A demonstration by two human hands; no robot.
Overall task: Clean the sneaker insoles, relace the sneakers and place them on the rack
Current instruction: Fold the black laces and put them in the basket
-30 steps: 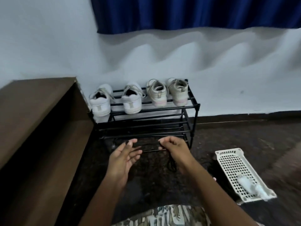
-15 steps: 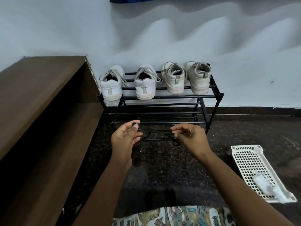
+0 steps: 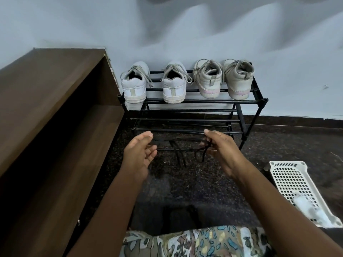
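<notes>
Status: black shoelace (image 3: 203, 154) is in the air at frame centre, strung between the two hands. Its long axis runs left-right, roughly parallel to the rack's bars.

Right hand (image 3: 220, 147), right of centre: fingertips pinch the lace, and a short loop and free end dangle below the pinch. So the working end is on the right side.

Left hand (image 3: 138, 154), left of centre: palm turned inward, thumb up, fingers loosely spread. The lace runs to it, but I can't tell whether it pinches the lace or the lace just lies across it. More strands hang down mid-span between the hands.

The hands are apart, about level, and both sit in front of the lower tiers of the black rack (image 3: 194, 102), not touching it.

The rack is up-frame from the hands. Its top tier holds two white sneakers (image 3: 133, 88) on the left and two beige sneakers (image 3: 208, 84) on the right. All four sit heels toward the camera and already carry pale laces.

The shoe for this black lace isn't clearly visible. There's a dark shape on the floor at lower centre, down-frame of the hands, too murky to call.

My read: relacing step, lace being squared up. If that shape is the shoe, the move goes down-frame toward the person, right hand leading with the free end.

White perforated tray (image 3: 276, 164) is at lower right, well clear.
</notes>
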